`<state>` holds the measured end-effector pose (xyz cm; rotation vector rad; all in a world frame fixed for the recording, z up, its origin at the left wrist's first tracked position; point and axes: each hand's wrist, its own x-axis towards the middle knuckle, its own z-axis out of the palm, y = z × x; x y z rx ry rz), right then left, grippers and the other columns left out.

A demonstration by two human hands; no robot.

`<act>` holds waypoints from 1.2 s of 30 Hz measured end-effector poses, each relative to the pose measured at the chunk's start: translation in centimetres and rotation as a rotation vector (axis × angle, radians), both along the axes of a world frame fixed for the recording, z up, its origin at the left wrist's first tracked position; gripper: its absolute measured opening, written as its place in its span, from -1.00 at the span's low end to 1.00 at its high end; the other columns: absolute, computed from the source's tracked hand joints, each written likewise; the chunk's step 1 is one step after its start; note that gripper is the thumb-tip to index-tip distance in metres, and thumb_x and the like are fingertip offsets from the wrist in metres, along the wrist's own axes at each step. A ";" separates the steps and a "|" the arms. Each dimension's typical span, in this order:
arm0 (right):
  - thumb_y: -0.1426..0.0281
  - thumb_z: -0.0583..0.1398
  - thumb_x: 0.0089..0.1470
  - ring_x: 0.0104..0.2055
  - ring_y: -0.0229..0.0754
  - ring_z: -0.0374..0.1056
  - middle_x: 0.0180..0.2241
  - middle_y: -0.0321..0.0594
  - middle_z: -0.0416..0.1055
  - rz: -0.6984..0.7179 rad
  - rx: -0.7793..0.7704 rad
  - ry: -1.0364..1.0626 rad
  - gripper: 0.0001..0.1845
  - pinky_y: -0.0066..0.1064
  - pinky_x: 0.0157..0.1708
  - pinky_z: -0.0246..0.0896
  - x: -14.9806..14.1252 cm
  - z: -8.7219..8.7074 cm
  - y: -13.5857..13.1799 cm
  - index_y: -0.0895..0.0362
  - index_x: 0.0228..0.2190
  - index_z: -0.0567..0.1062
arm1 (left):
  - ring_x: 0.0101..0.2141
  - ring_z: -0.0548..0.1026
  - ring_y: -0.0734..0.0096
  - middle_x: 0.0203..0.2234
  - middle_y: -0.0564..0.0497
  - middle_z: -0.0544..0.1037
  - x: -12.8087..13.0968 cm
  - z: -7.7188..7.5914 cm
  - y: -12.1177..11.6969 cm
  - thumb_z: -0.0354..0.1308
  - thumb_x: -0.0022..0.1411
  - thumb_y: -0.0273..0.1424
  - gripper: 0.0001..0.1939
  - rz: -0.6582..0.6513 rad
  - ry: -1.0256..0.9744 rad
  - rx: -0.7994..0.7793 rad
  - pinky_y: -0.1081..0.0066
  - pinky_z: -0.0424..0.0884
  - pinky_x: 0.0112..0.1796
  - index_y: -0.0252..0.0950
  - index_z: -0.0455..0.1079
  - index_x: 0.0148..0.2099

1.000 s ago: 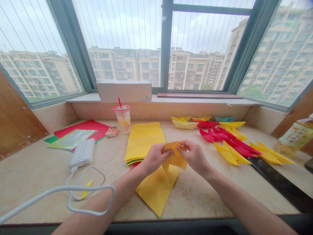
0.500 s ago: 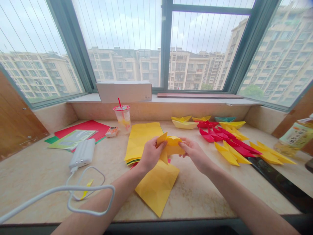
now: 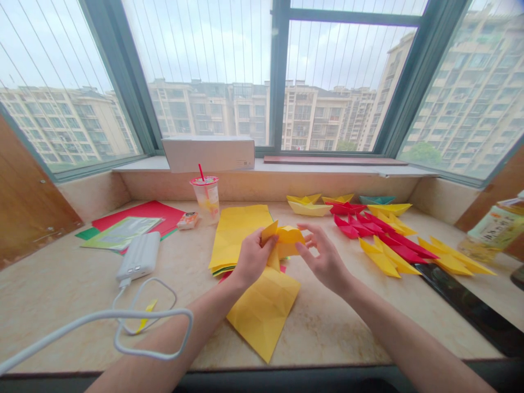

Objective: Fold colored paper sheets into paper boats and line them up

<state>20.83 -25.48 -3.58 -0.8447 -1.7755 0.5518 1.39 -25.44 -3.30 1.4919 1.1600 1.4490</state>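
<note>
A partly folded piece of yellow origami paper (image 3: 290,240) is raised above the counter, with flaps standing out to either side. My left hand (image 3: 254,255) pinches its left part between thumb and fingers. At its right edge is my right hand (image 3: 323,254), thumb and fingers spread apart; whether the thumb tip touches the paper I cannot tell. Below them a creased yellow sheet (image 3: 265,314) lies flat, one corner pointing toward me. Behind my left hand lies a stack of yellow paper (image 3: 239,229), with green sheets showing at its lower edge.
Several folded paper boats (image 3: 382,256) in yellow, red and green stand at the right, beside a black phone-like slab (image 3: 466,305) and a bottle (image 3: 493,229). A power bank (image 3: 139,256) with a white cable (image 3: 151,315), a plastic cup (image 3: 206,199) and red paper (image 3: 141,213) occupy the left.
My right hand has loosened its hold at the folded paper's right edge, and its fingers have spread. My left hand keeps its pinch, nearly in the same place.
</note>
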 end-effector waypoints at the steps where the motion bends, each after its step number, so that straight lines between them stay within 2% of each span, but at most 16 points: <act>1: 0.30 0.16 0.21 -0.21 -0.17 0.40 -0.01 -0.13 0.35 -0.002 0.034 -0.034 -0.69 -0.30 -0.26 0.41 0.1 0.1 0.0 -0.03 0.00 0.41 | -0.42 0.47 0.35 -0.44 -0.01 0.54 0.0 0.0 0.0 0.26 0.13 -0.11 -0.63 -0.002 0.013 0.006 0.46 0.38 -0.40 -0.35 0.48 -0.26; 4: 0.29 0.16 0.21 -0.19 -0.16 0.40 0.01 -0.11 0.32 -0.010 0.087 -0.081 -0.79 -0.28 -0.26 0.43 0.3 0.2 0.1 0.00 -0.11 0.48 | -0.39 0.49 0.34 -0.42 -0.02 0.55 0.0 -0.1 0.0 0.25 0.14 -0.10 -0.63 -0.014 0.024 0.014 0.46 0.39 -0.38 -0.34 0.48 -0.25; 7: 0.31 0.17 0.21 -0.31 -0.24 0.39 0.02 -0.11 0.30 -0.015 0.091 -0.041 -0.75 -0.29 -0.29 0.43 0.5 0.0 0.4 -0.01 -0.05 0.42 | -0.42 0.46 0.36 -0.44 0.00 0.54 0.0 -0.1 0.0 0.26 0.14 -0.10 -0.63 -0.009 0.014 0.012 0.48 0.36 -0.41 -0.34 0.47 -0.27; 9: 0.34 0.16 0.22 -0.32 -0.26 0.39 0.04 -0.12 0.28 0.007 0.106 -0.004 -0.73 -0.29 -0.27 0.44 0.5 -0.1 0.5 -0.03 -0.03 0.37 | -0.42 0.45 0.37 -0.45 0.00 0.53 0.0 -0.1 0.0 0.25 0.15 -0.10 -0.63 -0.006 0.019 0.015 0.48 0.35 -0.41 -0.35 0.47 -0.27; 15: 0.37 0.15 0.21 -0.02 -0.07 0.37 0.05 -0.07 0.28 0.030 0.123 -0.127 -0.79 -0.20 -0.11 0.41 0.5 0.1 0.4 0.01 -0.10 0.47 | -0.37 0.49 0.32 -0.37 -0.03 0.57 0.1 0.0 -0.1 0.26 0.14 -0.09 -0.60 -0.053 -0.034 0.001 0.44 0.41 -0.35 -0.37 0.47 -0.19; 18: 0.37 0.19 0.17 -0.06 -0.06 0.41 -0.03 -0.07 0.39 0.040 0.023 -0.137 -0.70 -0.23 -0.17 0.42 0.4 0.0 0.5 0.05 -0.04 0.46 | -0.36 0.50 0.34 -0.35 -0.02 0.57 0.3 0.1 -0.3 0.26 0.16 -0.10 -0.60 -0.089 -0.054 0.002 0.44 0.43 -0.33 -0.36 0.45 -0.18; 21: 0.36 0.23 0.12 -0.17 -0.09 0.45 -0.10 -0.11 0.50 0.061 -0.098 -0.117 -0.69 -0.28 -0.26 0.40 0.3 -0.2 0.7 0.08 -0.06 0.47 | -0.37 0.50 0.36 -0.35 -0.01 0.55 0.5 0.1 -0.5 0.26 0.17 -0.11 -0.61 -0.165 -0.074 -0.010 0.43 0.45 -0.33 -0.35 0.42 -0.16; 25: 0.34 0.28 0.06 -0.20 -0.08 0.46 -0.17 -0.14 0.55 0.036 -0.135 -0.073 -0.71 -0.28 -0.25 0.37 0.3 -0.4 0.9 0.10 -0.14 0.50 | -0.31 0.51 0.33 -0.30 -0.04 0.57 0.6 -0.1 -0.5 0.31 0.13 -0.14 -0.56 -0.283 -0.071 -0.021 0.40 0.45 -0.27 -0.35 0.42 -0.08; 29: 0.30 0.29 0.05 -0.27 -0.07 0.47 -0.27 -0.16 0.57 0.077 -0.204 -0.018 -0.75 -0.28 -0.26 0.38 0.3 -0.2 0.9 0.11 -0.20 0.51 | -0.25 0.52 0.27 -0.25 -0.10 0.59 0.5 -0.5 -0.2 0.33 0.12 -0.17 -0.55 -0.290 -0.016 0.003 0.38 0.45 -0.21 -0.37 0.45 -0.04; 32: 0.29 0.30 0.05 -0.23 -0.05 0.48 -0.22 -0.16 0.57 0.138 -0.252 0.031 -0.72 -0.27 -0.23 0.39 0.2 0.0 0.7 0.10 -0.18 0.50 | -0.26 0.53 0.26 -0.26 -0.11 0.59 0.4 -0.6 0.0 0.34 0.11 -0.17 -0.57 -0.261 -0.031 -0.001 0.36 0.46 -0.21 -0.38 0.49 -0.09; 36: 0.29 0.33 0.03 -0.12 -0.02 0.48 -0.09 -0.11 0.54 0.189 -0.316 0.112 -0.58 -0.24 -0.16 0.39 0.1 0.3 0.5 0.09 -0.06 0.44 | -0.33 0.55 0.28 -0.27 -0.13 0.60 0.5 -0.4 -0.1 0.34 0.11 -0.15 -0.54 -0.275 -0.128 -0.070 0.33 0.50 -0.27 -0.41 0.50 -0.09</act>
